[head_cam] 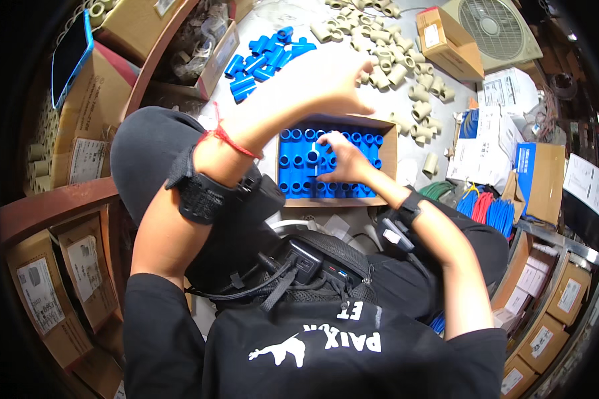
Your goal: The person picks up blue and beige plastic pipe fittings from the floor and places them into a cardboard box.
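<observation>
My right hand [348, 158] is inside an open cardboard box [388, 162], with thumb and fingertips at the two ends of a blue plastic pipe tee [313, 157]. The tee's branch opening faces up. Rows of similar blue tees [295, 174] fill the box beneath it, packed side by side. Beyond the box's far edge, my left hand [337, 77] is raised with thumb and fingers apart, nothing visible between them. Strong light washes out much of this hand. Loose beige pipe fittings [379, 52] lie just past its fingers.
A pile of loose blue tees [264, 57] lies on the floor at far left. A box fan [494, 25] and a small carton [449, 42] stand at far right. Shelves with cartons [40, 294] flank both sides. Coiled wires [484, 209] sit right of my knee.
</observation>
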`<state>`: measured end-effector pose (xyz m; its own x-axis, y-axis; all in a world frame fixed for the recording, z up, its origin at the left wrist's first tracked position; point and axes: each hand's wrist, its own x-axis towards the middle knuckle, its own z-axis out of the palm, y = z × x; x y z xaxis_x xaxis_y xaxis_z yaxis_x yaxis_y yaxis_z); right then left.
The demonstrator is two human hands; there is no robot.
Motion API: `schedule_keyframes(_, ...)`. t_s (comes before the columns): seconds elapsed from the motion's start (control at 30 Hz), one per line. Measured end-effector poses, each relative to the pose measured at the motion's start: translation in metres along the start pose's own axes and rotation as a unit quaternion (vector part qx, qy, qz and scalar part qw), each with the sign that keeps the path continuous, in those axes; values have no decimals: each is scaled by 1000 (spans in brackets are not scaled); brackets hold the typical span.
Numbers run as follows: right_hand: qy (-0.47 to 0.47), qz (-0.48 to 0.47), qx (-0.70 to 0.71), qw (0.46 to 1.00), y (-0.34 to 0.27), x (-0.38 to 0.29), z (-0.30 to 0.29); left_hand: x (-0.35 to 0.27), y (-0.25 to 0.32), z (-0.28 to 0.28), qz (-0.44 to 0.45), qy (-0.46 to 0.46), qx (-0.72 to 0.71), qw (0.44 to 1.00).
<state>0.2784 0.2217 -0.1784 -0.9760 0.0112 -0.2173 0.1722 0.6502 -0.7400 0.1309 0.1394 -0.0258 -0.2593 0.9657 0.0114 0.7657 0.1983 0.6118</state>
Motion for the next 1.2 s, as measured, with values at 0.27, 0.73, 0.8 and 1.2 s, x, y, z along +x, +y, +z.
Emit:
schedule_keyframes(0.27,-23,-80,24,996,42,23,112,-5,21,1,-11,-16,32,999)
schedule_keyframes(0.73,-101,-29,71,992,29,21,86,-3,12,4,-7,-24,47,999)
schedule_keyframes(0.8,-115,10,101,988,30,22,76,0,7,7,-18,-33,40,999)
schedule_keyframes(1.2,269,47,-176,946,50,13,-27,32,-52,68,-283,-134,-290,904)
